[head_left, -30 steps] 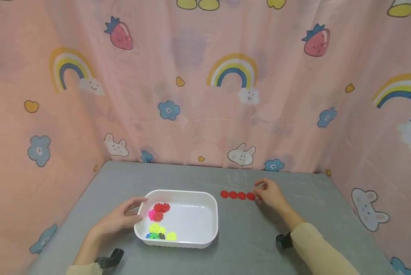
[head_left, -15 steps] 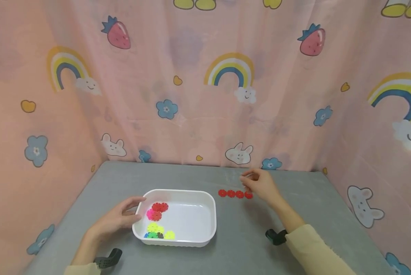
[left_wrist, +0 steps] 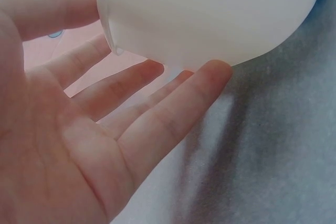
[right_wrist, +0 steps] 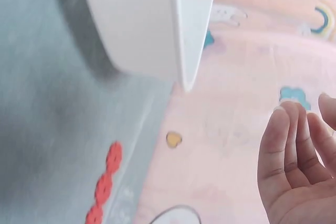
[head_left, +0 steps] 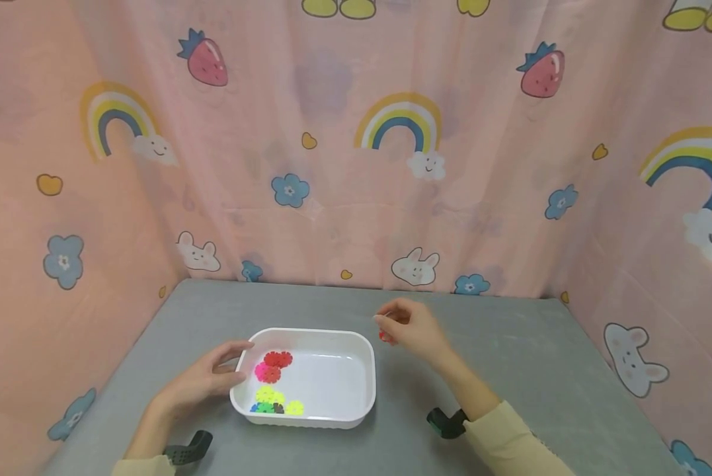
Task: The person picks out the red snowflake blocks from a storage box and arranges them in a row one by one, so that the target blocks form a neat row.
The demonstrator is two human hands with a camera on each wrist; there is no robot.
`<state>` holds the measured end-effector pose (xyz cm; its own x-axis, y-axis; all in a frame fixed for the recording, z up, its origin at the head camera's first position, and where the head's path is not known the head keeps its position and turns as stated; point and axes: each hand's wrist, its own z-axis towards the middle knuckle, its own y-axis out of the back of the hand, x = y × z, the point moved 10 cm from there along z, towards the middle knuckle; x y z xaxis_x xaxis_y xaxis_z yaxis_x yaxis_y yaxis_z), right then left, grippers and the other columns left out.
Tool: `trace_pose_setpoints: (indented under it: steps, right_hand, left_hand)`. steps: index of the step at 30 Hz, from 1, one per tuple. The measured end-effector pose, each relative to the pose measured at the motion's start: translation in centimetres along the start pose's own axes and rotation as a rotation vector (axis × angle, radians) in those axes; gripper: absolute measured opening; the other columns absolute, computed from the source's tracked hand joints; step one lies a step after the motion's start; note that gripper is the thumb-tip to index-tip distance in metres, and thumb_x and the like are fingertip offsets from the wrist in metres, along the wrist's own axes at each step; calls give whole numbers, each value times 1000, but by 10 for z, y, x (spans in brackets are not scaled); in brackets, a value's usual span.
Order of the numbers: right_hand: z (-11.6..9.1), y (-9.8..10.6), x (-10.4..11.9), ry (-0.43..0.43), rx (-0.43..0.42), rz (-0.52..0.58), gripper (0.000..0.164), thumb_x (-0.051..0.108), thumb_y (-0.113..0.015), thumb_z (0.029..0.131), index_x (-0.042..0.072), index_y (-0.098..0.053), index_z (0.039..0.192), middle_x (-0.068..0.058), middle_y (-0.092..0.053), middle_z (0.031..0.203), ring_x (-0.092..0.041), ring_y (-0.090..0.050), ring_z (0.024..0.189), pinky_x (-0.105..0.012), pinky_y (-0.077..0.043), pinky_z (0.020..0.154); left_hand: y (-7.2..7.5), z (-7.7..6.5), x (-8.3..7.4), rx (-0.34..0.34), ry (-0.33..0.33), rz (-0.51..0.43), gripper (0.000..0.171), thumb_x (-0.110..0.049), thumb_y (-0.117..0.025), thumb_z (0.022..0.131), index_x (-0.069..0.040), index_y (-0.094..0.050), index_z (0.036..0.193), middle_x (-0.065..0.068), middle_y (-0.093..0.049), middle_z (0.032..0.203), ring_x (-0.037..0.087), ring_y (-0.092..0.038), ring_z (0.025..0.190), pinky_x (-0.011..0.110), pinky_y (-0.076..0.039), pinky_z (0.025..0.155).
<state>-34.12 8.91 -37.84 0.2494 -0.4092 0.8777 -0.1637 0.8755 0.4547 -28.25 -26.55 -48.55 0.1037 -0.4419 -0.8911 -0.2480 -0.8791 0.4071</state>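
On the grey table stands a white plastic tray (head_left: 332, 383). My left hand (head_left: 197, 378) rests against its left end, fingers and thumb spread and nearly straight; in the left wrist view the fingertips (left_wrist: 215, 72) touch the outer wall. My right hand (head_left: 418, 330) is over the row of red flower-shaped plastic discs (right_wrist: 103, 187), right of the tray. In the head view it hides most of the row, and only a bit of red (head_left: 385, 336) shows by the fingers. The right wrist view has its fingers loosely bent, with nothing visible between them.
Inside the tray lie more such discs: red ones (head_left: 285, 359), a pink one (head_left: 261, 372), yellow ones (head_left: 295, 407), a green one (head_left: 264, 408), plus blue and dark pieces. A pink patterned curtain (head_left: 344, 218) encloses the table's back and sides.
My right hand has lifted from the right end of the red row and moved left to its left end. The left hand and the tray stay in place.
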Motion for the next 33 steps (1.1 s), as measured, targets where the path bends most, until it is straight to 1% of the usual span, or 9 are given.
trace_pose_setpoints:
  steps: [4,11,18,20,23,26,30,33]
  right_hand:
    - [1,-21,14,60,18,2,15,15,-73,94,4,-71,104,-5,-67,81,-20,-65,69,-31,-60,63]
    - [0,-57,30,109,80,20,16,19,-71,96,7,-70,106,-4,-67,87,-29,-70,76,-29,-60,64]
    - [-3,-85,38,101,115,13,16,23,-70,97,10,-69,108,0,-67,89,-25,-69,78,-28,-59,66]
    - [-3,-91,37,94,118,9,16,24,-70,97,11,-69,107,1,-67,89,-23,-69,78,-27,-59,66]
    - [-4,-99,34,72,111,-14,16,25,-71,96,14,-70,107,3,-66,88,-17,-67,75,-26,-58,65]
    - [-4,-107,32,62,108,-30,18,25,-72,96,13,-70,108,4,-65,87,-13,-64,73,-25,-57,63]
    - [-4,-116,32,56,113,-25,19,24,-72,96,10,-70,109,3,-64,85,-13,-62,70,-26,-55,61]
    - [-3,-123,31,45,114,-37,17,24,-71,96,12,-70,108,4,-63,83,-14,-61,70,-26,-53,60]
  left_hand:
    - [0,1,0,-2,0,3,72,-34,-76,88,-16,-44,151,20,-35,159,54,-34,142,63,-50,98]
    - [0,1,0,6,8,-1,73,-35,-76,88,-16,-44,151,20,-34,159,54,-32,143,63,-50,98]
    - [0,0,0,12,1,-6,72,-33,-75,89,-15,-44,151,21,-33,160,55,-31,143,61,-50,98]
    - [0,0,1,15,0,-11,71,-33,-75,90,-15,-44,151,20,-33,160,54,-30,144,61,-50,99]
    - [-2,0,2,18,0,-17,71,-34,-74,90,-16,-44,151,19,-34,159,54,-30,144,60,-51,98]
    - [-2,0,4,20,1,-29,71,-32,-74,91,-15,-43,152,19,-33,160,54,-30,144,59,-51,98]
    - [-2,0,4,13,2,-32,71,-32,-75,90,-16,-43,152,20,-33,160,54,-30,144,59,-51,98]
    - [-2,0,3,11,4,-26,72,-33,-75,90,-16,-43,152,19,-33,160,54,-30,144,59,-51,98]
